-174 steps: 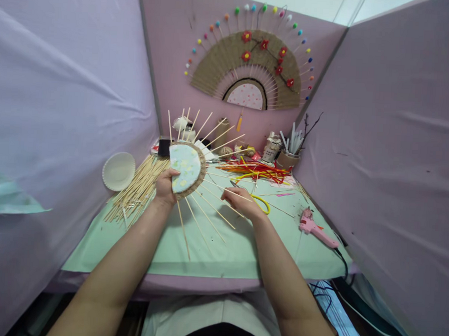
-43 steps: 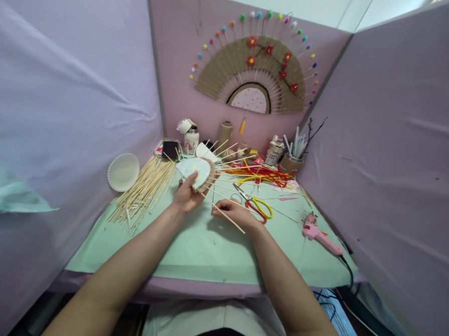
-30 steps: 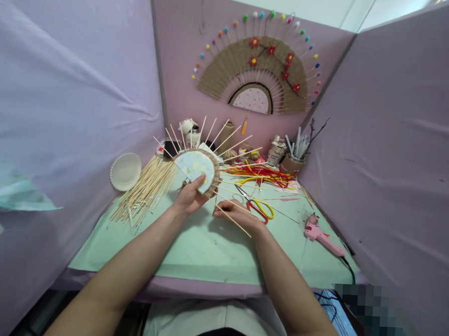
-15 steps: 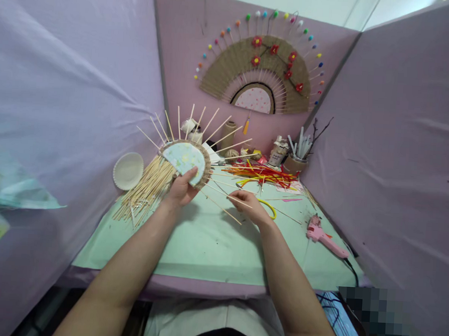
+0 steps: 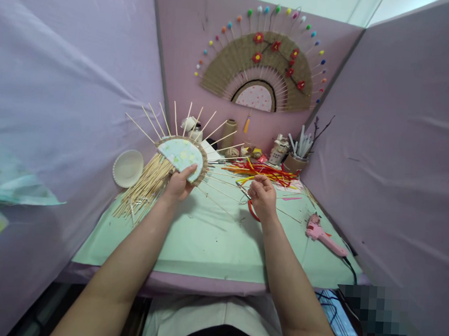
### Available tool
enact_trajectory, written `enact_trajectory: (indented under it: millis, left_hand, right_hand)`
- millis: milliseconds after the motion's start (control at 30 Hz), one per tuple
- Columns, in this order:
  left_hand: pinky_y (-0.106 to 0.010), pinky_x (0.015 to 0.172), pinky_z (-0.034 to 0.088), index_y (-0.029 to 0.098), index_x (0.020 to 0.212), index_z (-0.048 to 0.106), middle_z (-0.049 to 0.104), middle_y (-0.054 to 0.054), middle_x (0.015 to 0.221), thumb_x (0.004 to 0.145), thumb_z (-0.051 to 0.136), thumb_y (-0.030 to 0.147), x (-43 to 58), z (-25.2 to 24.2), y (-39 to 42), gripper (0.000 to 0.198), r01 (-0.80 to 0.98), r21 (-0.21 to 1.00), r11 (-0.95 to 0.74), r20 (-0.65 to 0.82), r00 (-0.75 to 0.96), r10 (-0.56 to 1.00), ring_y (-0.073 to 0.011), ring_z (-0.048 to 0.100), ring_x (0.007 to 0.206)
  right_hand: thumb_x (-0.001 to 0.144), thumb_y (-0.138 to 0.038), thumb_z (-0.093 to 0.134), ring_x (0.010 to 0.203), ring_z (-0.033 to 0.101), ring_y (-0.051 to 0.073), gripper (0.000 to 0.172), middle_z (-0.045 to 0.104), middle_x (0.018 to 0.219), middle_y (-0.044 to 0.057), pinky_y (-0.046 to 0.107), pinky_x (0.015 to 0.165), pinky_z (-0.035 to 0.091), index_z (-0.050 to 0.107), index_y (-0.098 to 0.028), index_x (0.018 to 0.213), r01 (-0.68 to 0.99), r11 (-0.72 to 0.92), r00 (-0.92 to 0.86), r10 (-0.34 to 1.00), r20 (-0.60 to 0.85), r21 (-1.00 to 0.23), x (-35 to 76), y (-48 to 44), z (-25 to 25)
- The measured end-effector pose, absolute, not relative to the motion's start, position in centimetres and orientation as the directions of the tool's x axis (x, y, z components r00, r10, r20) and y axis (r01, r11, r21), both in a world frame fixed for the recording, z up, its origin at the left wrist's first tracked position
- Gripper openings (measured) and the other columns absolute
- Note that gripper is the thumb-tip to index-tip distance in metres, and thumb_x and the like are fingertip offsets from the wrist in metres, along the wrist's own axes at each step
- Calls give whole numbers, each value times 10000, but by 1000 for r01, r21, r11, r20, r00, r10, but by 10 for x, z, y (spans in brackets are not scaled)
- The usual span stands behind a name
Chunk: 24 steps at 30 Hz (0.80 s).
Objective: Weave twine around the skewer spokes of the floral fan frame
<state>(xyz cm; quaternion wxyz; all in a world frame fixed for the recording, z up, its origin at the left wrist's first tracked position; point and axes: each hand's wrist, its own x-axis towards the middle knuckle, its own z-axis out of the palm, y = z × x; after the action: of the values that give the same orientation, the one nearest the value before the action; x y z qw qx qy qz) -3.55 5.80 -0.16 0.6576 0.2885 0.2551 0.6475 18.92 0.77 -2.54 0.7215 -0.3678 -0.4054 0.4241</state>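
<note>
My left hand (image 5: pixel 181 183) grips a half-round fan frame (image 5: pixel 182 153) at its lower right edge, thumb on the front. Its face is pale blue floral cloth, with a brown twine-like rim. Thin wooden sticks (image 5: pixel 208 121) fan out from the rim. To the right, my right hand (image 5: pixel 263 196) is raised over the table, apart from the frame, with its fingers curled and pinched together. Whatever they hold is too small to make out. Scissors (image 5: pixel 253 211) with a red handle show beside and partly behind this hand, their blades pointing up-left.
A bundle of sticks (image 5: pixel 144 184) and a white scalloped dish (image 5: pixel 128 169) are at the left. Red and yellow pipe cleaners (image 5: pixel 277 175) lie behind my right hand. A pink glue gun (image 5: pixel 324 237) with a cord rests at the right. A finished fan (image 5: pixel 257 69) hangs on the back wall.
My right hand has moved up and right, away from the frame's lower sticks, and its fingers now point upward. The frame has shifted slightly left in my left hand.
</note>
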Motion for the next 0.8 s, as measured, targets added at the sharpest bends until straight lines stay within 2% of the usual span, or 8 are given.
enact_trajectory:
  millis: [233, 433, 600, 700, 800]
  left_hand:
    - [-272, 821, 560, 226, 1148, 638, 751, -4, 895, 725, 688, 59, -33, 1, 55, 458, -718, 696, 2, 38, 40, 998, -132, 698, 779]
    - [-297, 861, 550, 211, 1159, 630, 748, -11, 931, 717, 704, 85, -33, -3, 57, 466, -736, 677, -7, 63, 49, 997, -136, 697, 820]
    - [-294, 833, 557, 187, 1176, 612, 748, -32, 945, 739, 702, 125, -34, -3, 56, 450, -753, 658, 28, 85, 111, 990, -154, 707, 823]
    - [-261, 761, 567, 162, 1164, 608, 748, -33, 888, 776, 667, 126, -34, 0, 54, 395, -779, 620, 91, 50, 154, 987, -151, 711, 767]
    - [-239, 705, 566, 149, 1169, 600, 746, -36, 853, 818, 622, 120, -30, 1, 50, 353, -795, 584, 162, -15, 189, 982, -148, 710, 736]
  right_hand:
    - [652, -241, 669, 420, 183, 54, 285, 273, 482, -130, 202, 431, 175, 456, -240, 841, -364, 352, 311, 919, 244, -862, 187, 8, -26]
    - [629, -175, 595, 402, 164, 47, 263, 289, 454, -146, 189, 423, 166, 458, -235, 845, -403, 330, 315, 926, 209, -854, 185, 10, -31]
    - [616, -190, 535, 395, 156, 63, 215, 233, 434, -143, 191, 412, 151, 450, -241, 806, -446, 231, 233, 963, 138, -864, 181, 16, -38]
    - [623, -228, 525, 389, 178, 70, 184, 255, 450, -132, 199, 408, 155, 451, -240, 791, -357, 106, 162, 985, 50, -928, 178, 19, -43]
    - [683, -293, 554, 431, 298, 81, 141, 369, 508, -100, 210, 445, 234, 495, -222, 790, -28, 76, 107, 992, 72, -997, 174, 15, -46]
